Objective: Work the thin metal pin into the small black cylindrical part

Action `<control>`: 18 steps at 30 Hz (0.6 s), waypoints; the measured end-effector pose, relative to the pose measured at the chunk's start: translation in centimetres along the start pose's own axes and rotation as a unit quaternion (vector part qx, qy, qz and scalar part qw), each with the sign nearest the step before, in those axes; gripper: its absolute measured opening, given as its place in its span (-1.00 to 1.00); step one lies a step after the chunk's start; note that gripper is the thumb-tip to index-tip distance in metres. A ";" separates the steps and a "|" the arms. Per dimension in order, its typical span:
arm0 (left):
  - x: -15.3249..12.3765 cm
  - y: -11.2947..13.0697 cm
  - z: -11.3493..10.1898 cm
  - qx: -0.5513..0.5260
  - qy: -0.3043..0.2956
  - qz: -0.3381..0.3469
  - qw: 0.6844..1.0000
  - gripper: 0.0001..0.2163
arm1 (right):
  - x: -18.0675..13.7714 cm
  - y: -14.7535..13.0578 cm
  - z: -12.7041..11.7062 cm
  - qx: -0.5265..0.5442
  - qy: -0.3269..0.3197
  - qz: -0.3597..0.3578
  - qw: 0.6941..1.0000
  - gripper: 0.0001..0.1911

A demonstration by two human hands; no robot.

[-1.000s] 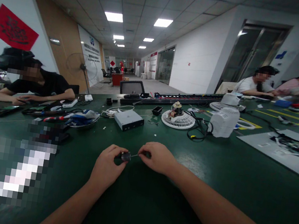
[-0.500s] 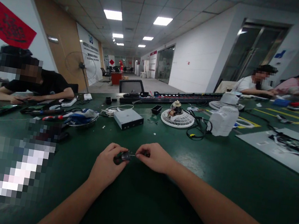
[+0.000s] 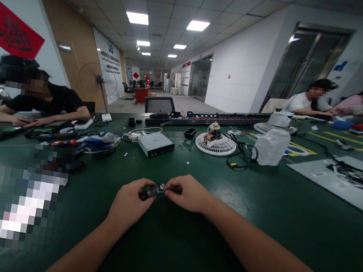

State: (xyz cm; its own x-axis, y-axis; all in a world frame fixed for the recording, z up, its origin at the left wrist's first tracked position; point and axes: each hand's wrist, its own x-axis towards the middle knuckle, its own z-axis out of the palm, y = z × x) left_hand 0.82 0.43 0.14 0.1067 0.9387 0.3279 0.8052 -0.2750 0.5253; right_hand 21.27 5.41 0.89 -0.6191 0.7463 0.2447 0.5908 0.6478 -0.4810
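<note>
Low over the green table, my left hand point(image 3: 132, 198) pinches a small dark cylinder with a shiny grey end point(image 3: 151, 191) between thumb and fingers. At its right end a small pale round piece with dark spots point(image 3: 162, 187) shows between the two hands. My right hand point(image 3: 189, 194) is closed, its thumb and fingertips pressed together at a thin light-coloured bit beside that piece. What exactly those fingertips grip is too small to make out.
Beyond my hands sit a grey disc drive point(image 3: 155, 144), a white fan grille point(image 3: 215, 145) with a motor, and a white housing point(image 3: 271, 147) beside black cable. A metal panel point(image 3: 351, 183) lies right. Tools and a blue-white cloth point(image 3: 100, 142) lie left. Other people sit around the table.
The cylinder has tilted slightly in my left hand, and the pale round piece has come into sight at its right end. Both hands have stayed nearly in place.
</note>
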 end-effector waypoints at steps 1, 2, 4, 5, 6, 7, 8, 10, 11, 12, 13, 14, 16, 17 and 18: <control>0.0 0.1 0.0 0.000 -0.002 -0.004 1.000 -0.78 | 0.0 -0.1 0.0 0.006 -0.012 -0.007 1.000 -0.79; -0.1 0.1 0.0 0.002 -0.003 -0.009 1.000 -0.78 | 0.0 -0.2 0.0 0.001 -0.013 -0.003 1.000 -0.80; 0.0 0.1 0.1 0.005 0.002 -0.024 1.000 -0.78 | 0.1 -0.4 -0.1 -0.037 0.012 0.036 0.999 -0.80; 0.0 0.1 0.1 0.007 0.007 -0.034 0.999 -0.78 | 0.1 -0.5 -0.1 -0.056 0.029 0.064 0.996 -0.79; 0.0 0.0 0.1 0.006 0.011 -0.045 0.999 -0.77 | 0.2 -0.6 -0.1 -0.071 0.045 0.092 0.992 -0.77; 0.1 -0.1 0.1 0.004 0.013 -0.055 0.998 -0.76 | 0.2 -0.7 0.0 -0.079 0.057 0.116 0.988 -0.75; 0.2 -0.2 0.2 -0.001 0.014 -0.062 0.998 -0.76 | 0.3 -0.7 0.1 -0.082 0.063 0.134 0.986 -0.73; 0.3 -0.6 0.2 -0.012 0.015 -0.073 0.997 -0.75 | 0.3 -0.6 0.4 -0.080 0.066 0.140 0.985 -0.70; 0.3 -0.8 0.2 -0.018 0.015 -0.075 0.997 -0.75 | 0.3 -0.5 0.7 -0.080 0.063 0.133 0.986 -0.68; 0.3 -1.0 0.3 -0.023 0.016 -0.076 0.997 -0.74 | 0.3 -0.3 0.9 -0.083 0.060 0.121 0.987 -0.66; 0.4 -1.1 0.3 -0.027 0.017 -0.074 0.997 -0.72 | 0.4 -0.2 1.2 -0.088 0.054 0.110 0.989 -0.65; 0.4 -1.2 0.4 -0.029 0.016 -0.069 0.997 -0.71 | 0.4 -0.1 1.4 -0.092 0.046 0.101 0.989 -0.67; 0.3 -1.3 0.5 -0.031 0.015 -0.055 0.998 -0.67 | 0.4 0.0 1.6 -0.088 0.038 0.090 0.991 -0.74; 0.3 -1.3 0.6 -0.030 0.015 -0.046 0.998 -0.66 | 0.5 0.1 1.6 -0.075 0.040 0.088 0.992 -0.78; 0.3 -1.2 0.6 -0.027 0.015 -0.036 0.999 -0.66 | 0.5 0.1 1.6 -0.054 0.045 0.088 0.994 -0.80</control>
State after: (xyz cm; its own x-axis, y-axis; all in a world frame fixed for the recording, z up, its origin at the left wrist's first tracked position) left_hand 0.22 1.13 -0.84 0.0314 0.9498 0.3111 0.7771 -0.2190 0.5901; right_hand 20.19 5.61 -0.37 -0.4544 0.8573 0.2418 0.7411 0.5145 -0.4313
